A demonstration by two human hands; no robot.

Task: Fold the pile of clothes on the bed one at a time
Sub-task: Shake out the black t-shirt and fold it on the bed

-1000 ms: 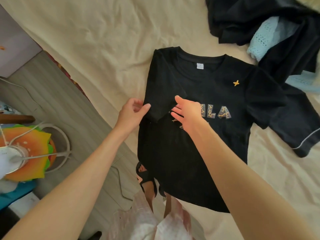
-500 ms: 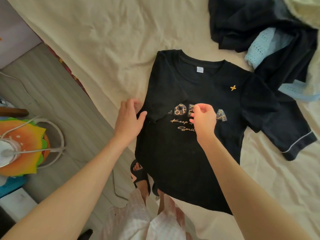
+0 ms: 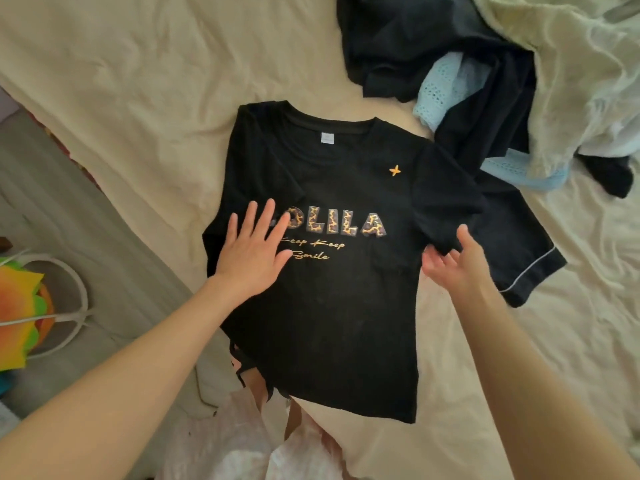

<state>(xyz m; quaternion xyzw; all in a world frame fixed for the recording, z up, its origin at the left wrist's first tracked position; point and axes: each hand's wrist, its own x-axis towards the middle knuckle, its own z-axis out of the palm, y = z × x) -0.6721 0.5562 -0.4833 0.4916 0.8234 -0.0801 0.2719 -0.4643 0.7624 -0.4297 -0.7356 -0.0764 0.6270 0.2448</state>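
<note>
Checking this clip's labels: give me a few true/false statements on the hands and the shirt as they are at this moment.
1. The left hand lies flat on the black T-shirt. True.
2. The right hand is at the shirt's right sleeve. True.
3. The shirt lies face down. False: its lettering faces up.
4. The shirt's hem lies fully on the bed. False: it hangs over the edge.
5. The pile of clothes lies beyond the shirt's right shoulder. True.
</note>
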